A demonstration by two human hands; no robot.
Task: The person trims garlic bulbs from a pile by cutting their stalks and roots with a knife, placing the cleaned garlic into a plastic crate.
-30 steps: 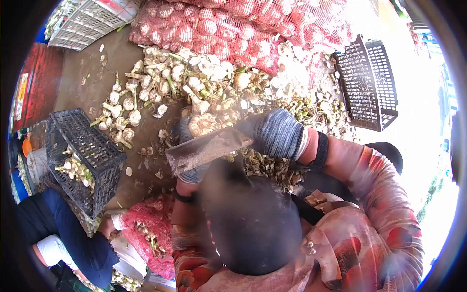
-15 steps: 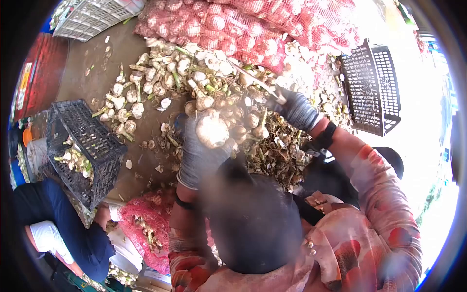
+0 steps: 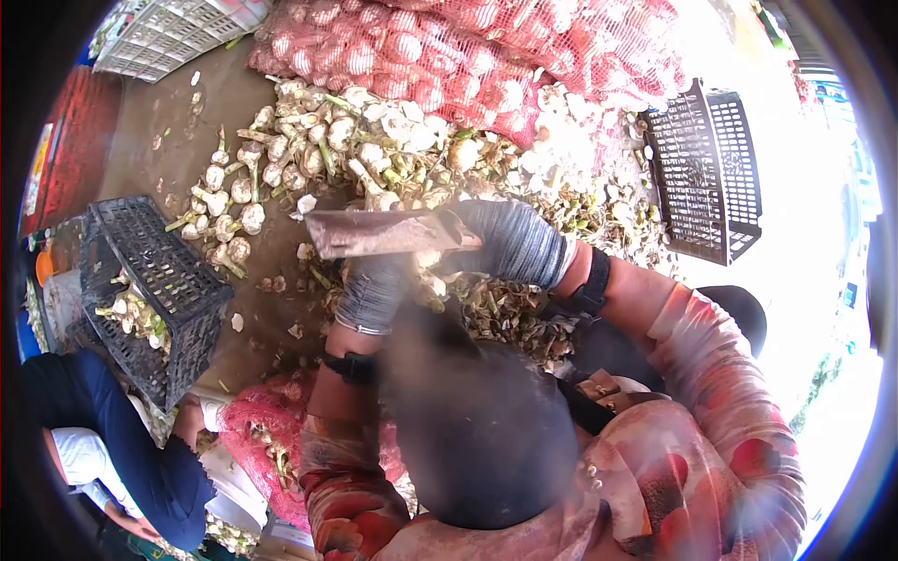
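Note:
My right hand (image 3: 510,241), in a grey knit glove, is closed round the handle of a broad-bladed knife (image 3: 369,234). The blade points left and lies across the view above my left hand (image 3: 369,297). That left hand, gloved too, is closed round a garlic bulb (image 3: 428,269), of which only pale bits show between the hands; the blade hides the rest and most of the fingers. Just beyond the hands, a heap of garlic bulbs with stems (image 3: 327,136) covers the floor. Trimmings and dry skins (image 3: 514,313) lie beneath my right hand.
Red mesh sacks of garlic (image 3: 402,56) lie at the back. A black crate (image 3: 706,178) stands at right, another black crate (image 3: 154,299) holds some garlic at left. A pale crate (image 3: 178,37) is at top left. Another person (image 3: 122,439) sits at lower left beside a red mesh sack (image 3: 267,430).
My right hand has swung left and toward me, bringing the knife from beyond the bulb to over my left hand. The blade now shows its broad side and covers most of the garlic bulb.

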